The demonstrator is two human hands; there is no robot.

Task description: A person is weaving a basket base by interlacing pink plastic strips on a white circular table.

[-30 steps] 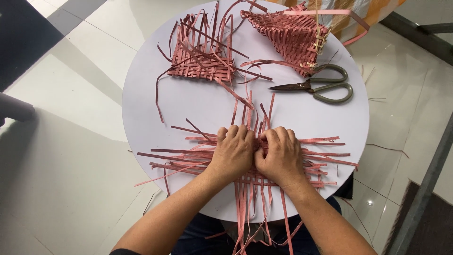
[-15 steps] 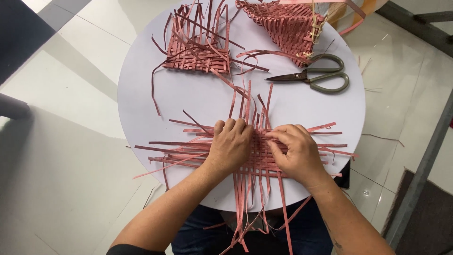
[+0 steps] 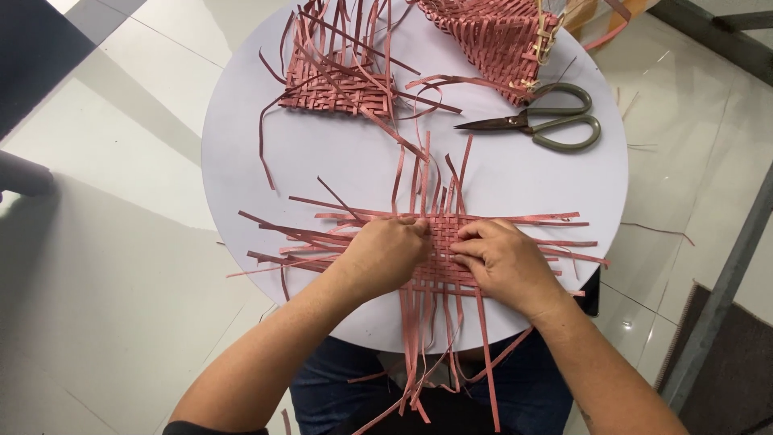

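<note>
Pressing flat pink strips of half-woven mat (image 3: 439, 242), both curled hands, left (image 3: 385, 254), right (image 3: 503, 262).

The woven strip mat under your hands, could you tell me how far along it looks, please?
Done: a small woven patch holds together at the centre of the reddish strips. In hand: the left hand and right hand press on it from either side. Left: long loose strip ends stick out unwoven all round. Two fuller woven pieces and scissors lie on the round table.
</note>
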